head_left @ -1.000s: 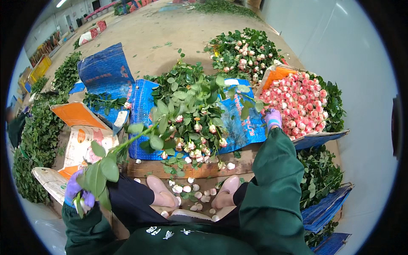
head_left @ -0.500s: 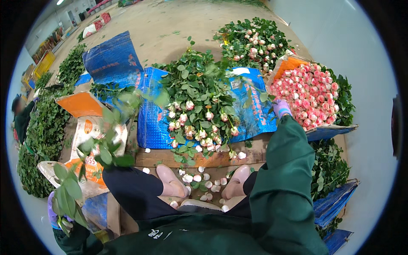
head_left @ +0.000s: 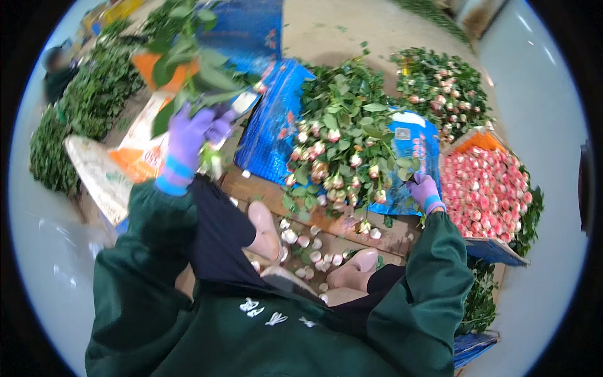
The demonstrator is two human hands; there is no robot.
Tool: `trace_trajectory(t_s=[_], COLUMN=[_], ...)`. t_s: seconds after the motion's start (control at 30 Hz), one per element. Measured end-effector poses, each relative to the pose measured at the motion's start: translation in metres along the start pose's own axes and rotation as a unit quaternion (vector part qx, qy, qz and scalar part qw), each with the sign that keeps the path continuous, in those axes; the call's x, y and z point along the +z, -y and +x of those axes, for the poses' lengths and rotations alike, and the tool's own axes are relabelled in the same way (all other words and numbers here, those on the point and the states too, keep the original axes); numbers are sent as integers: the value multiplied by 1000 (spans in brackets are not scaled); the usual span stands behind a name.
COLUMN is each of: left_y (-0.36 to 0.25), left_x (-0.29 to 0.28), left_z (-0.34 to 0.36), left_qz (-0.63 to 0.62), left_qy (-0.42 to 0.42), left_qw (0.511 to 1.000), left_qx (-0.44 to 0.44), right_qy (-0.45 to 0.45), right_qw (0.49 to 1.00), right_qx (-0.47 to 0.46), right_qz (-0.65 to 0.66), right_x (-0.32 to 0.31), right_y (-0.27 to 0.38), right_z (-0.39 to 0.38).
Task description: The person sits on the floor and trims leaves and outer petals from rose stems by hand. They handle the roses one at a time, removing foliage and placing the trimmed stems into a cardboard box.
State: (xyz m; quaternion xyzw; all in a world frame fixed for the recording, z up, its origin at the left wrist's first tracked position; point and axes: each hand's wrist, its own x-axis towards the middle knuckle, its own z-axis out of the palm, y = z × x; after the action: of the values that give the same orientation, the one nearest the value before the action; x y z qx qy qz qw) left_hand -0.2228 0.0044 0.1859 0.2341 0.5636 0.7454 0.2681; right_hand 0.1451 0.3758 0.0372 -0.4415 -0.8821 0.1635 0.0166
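My left hand (head_left: 188, 135), in a purple glove, is closed around a leafy rose (head_left: 188, 72). Its leaves rise above the fist, and a pale bloom (head_left: 213, 161) hangs below the fingers. My right hand (head_left: 426, 191), gloved the same way, has its fingers drawn together over the right side of a blue sheet (head_left: 414, 141). Something small and dark shows at those fingertips, too small to name. Between my hands lies a heap of white-pink roses (head_left: 345, 135) with dense leaves. Right of my right hand, a bundle of pink roses (head_left: 483, 195) fills an open wrap.
More roses (head_left: 446, 94) lie at the far right. Leafy stems (head_left: 100, 94) are piled on the left, with a person (head_left: 58, 75) beyond. A wooden board (head_left: 301, 201) runs in front of my pink shoes (head_left: 264, 229). Fallen petals (head_left: 314, 251) dot the floor.
The view has turned left. My left hand has come up and inward from the lower left with the leafy rose. My right hand has drawn away from the pink bundle toward the blue sheet.
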Motion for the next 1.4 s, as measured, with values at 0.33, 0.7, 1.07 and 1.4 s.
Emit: trace_trajectory(t_s=[0.33, 0.7, 1.07, 1.4], left_y=[55, 68, 66, 59], left_x=[-2, -47, -10, -4], left_z=[37, 69, 67, 78], left_qz=[265, 500, 182, 55], left_qy=[-3, -37, -36, 127], left_qw=[949, 843, 982, 990], left_qx=[168, 192, 39, 0], right_qy=[159, 228, 160, 185], right_qw=[978, 962, 975, 982], right_qx=[-100, -94, -79, -31], right_qz=[-94, -121, -130, 6], right_x=[180, 250, 272, 240], right_y=[146, 223, 213, 204], right_z=[-75, -74, -72, -70])
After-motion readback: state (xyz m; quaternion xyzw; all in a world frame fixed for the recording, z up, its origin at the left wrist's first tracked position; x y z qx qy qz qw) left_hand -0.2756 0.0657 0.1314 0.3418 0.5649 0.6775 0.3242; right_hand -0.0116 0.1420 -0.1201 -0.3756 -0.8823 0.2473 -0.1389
